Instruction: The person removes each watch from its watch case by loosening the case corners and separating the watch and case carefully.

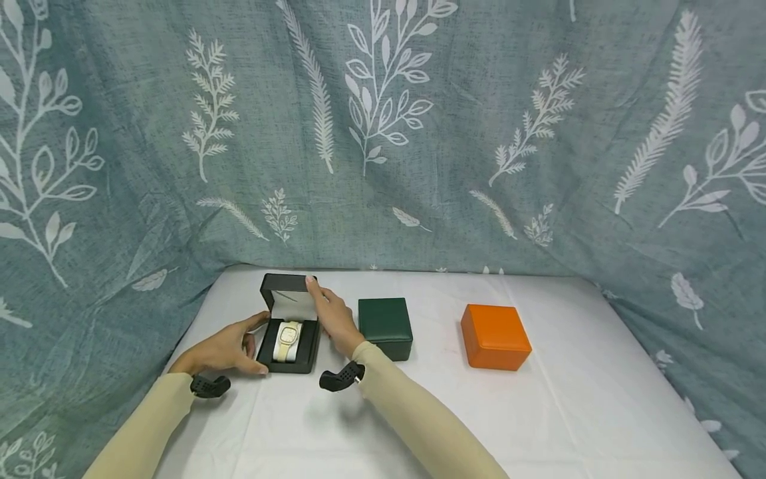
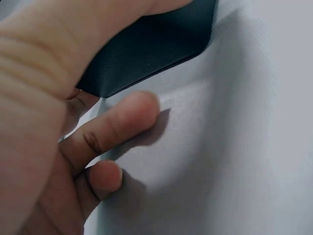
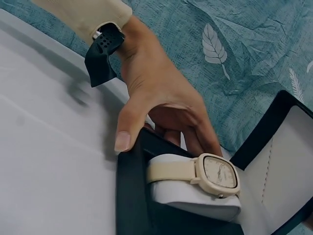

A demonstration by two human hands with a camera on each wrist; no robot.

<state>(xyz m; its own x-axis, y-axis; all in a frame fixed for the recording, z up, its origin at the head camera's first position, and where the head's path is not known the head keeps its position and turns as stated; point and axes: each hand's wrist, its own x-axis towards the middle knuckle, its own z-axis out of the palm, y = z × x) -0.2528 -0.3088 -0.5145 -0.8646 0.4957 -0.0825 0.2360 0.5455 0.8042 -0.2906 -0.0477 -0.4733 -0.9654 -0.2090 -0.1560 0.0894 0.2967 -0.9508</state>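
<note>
A black watch box [image 1: 308, 349] stands with its lid [image 1: 281, 283] up, white lining showing. Inside, a cream-strapped wristwatch [image 1: 288, 336] with a squarish face is wrapped round a white cushion [image 3: 195, 200]. My left hand [image 1: 230, 347] grips the base from the left, thumb at the front corner and index finger near the back. In the left wrist view, two of its fingers [image 2: 132, 115] lie off the box, near the white cloth. My right hand [image 1: 336, 319] holds the raised lid at its right side, a fingertip at the top corner.
A dark green box [image 1: 384, 322], closed, stands right of the watch box, close to my right hand. Farther right is a closed orange box [image 1: 495, 336]. White cloth [image 1: 598, 399] covers the table, and a leaf-patterned teal curtain [image 1: 419, 186] hangs behind.
</note>
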